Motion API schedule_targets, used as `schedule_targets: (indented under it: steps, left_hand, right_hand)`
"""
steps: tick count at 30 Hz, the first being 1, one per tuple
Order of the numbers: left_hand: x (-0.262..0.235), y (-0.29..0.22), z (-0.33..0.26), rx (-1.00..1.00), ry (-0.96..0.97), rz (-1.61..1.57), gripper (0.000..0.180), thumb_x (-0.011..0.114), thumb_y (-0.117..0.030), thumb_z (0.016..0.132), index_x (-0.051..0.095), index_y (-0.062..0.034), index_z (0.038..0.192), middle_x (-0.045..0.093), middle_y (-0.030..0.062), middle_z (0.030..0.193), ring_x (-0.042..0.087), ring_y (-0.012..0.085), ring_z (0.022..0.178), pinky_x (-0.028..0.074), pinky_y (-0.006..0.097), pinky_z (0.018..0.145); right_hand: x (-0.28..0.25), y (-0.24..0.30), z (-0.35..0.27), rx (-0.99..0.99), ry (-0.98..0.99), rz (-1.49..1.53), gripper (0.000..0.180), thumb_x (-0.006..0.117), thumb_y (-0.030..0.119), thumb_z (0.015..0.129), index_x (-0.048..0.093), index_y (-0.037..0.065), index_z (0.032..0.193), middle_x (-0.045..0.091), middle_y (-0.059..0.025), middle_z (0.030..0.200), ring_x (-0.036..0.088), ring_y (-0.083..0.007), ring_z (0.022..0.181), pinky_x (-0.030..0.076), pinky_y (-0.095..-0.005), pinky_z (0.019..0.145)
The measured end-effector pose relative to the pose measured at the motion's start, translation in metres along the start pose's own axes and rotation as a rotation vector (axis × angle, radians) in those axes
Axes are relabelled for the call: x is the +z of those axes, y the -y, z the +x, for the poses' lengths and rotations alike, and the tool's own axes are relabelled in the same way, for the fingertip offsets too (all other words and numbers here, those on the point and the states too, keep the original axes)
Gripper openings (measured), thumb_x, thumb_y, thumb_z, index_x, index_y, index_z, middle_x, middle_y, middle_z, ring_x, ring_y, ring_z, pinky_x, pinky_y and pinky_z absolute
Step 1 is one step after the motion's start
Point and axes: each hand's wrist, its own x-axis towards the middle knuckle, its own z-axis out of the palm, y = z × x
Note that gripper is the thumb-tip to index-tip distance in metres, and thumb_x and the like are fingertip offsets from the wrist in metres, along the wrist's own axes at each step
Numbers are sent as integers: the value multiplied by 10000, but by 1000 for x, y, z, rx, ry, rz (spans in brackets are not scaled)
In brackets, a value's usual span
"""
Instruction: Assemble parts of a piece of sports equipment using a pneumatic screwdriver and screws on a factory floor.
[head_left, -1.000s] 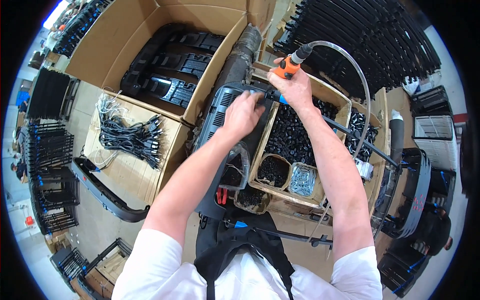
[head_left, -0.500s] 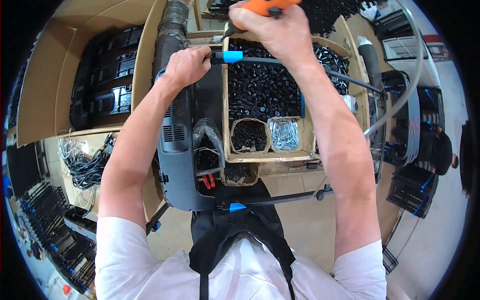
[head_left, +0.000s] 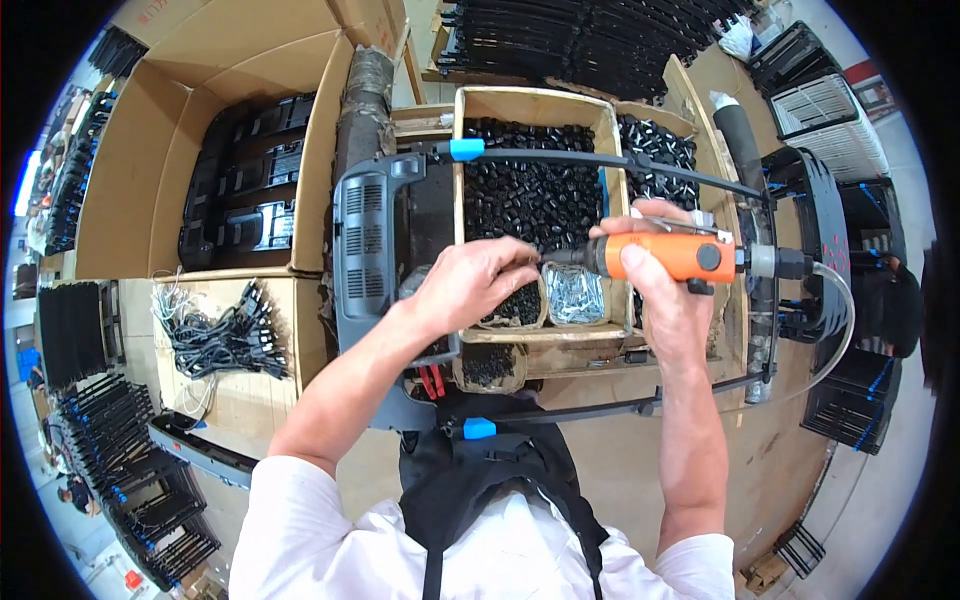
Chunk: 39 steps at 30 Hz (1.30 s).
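My right hand is wrapped round an orange air screwdriver, held level and pointing left. A clear hose runs from its back end. My left hand has its fingers pinched together at the tool's tip, above a small box of black screws; whatever they pinch is too small to make out. Below both hands lies a black tubular frame with blue clips. A dark plastic housing with vent slots sits at the frame's left end.
A wooden-sided tray holds many black plastic caps and a carton of silver pins. At left stand a big cardboard box of black parts and a bundle of cables. Red-handled pliers lie near my lap.
My right hand has brought the screwdriver down from the far edge to over the tray. My left hand has let go of the frame's far left corner and moved to the tool's tip.
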Motion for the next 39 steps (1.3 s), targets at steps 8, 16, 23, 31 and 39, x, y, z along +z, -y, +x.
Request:
schedule_targets:
  steps: [8, 16, 23, 31, 39]
  left_hand:
    - [90, -4, -96, -24, 144, 327, 209, 665, -195, 1018, 763, -29, 1100, 774, 172, 1039, 748, 380, 968, 604, 465, 862]
    - [181, 13, -101, -329, 514, 644, 290, 669, -317, 992, 699, -53, 1107, 775, 190, 1018, 742, 406, 1017, 578, 541, 862]
    - [308, 35, -19, -119, 734, 463, 301, 624, -300, 1001, 743, -122, 1212, 748, 178, 1174, 699, 390, 1156, 554, 536, 973]
    - [402, 85, 18, 18, 881, 414, 365, 591, -186, 1010, 690, -202, 1361, 592, 155, 1475, 613, 418, 1317, 530, 530, 1054]
    - [425, 102, 27, 234, 1007, 536, 345, 390, -229, 1078, 579, -187, 1364, 352, 194, 1715, 491, 440, 1477, 430, 547, 1192]
  right_hand:
    - [-113, 9, -125, 14, -173, 171, 527, 727, 98, 923, 537, -22, 1400, 738, -220, 1165, 738, -355, 1081, 578, -503, 1015]
    - [-244, 29, -293, -63, -481, 18, 573, 723, 148, 940, 510, 0, 1451, 725, -205, 1188, 709, -408, 1152, 502, -567, 1103]
    - [-302, 24, -431, -49, -852, -138, 582, 724, 136, 968, 487, -9, 1480, 685, -217, 1279, 672, -413, 1222, 461, -565, 1158]
    - [-266, -18, -501, 269, -1072, -133, 573, 760, 163, 943, 505, 8, 1432, 705, -180, 1216, 695, -357, 1142, 504, -540, 1104]
    - [-236, -27, -472, 344, -1042, -140, 578, 782, 169, 940, 522, 6, 1430, 727, -182, 1189, 707, -374, 1130, 510, -529, 1095]
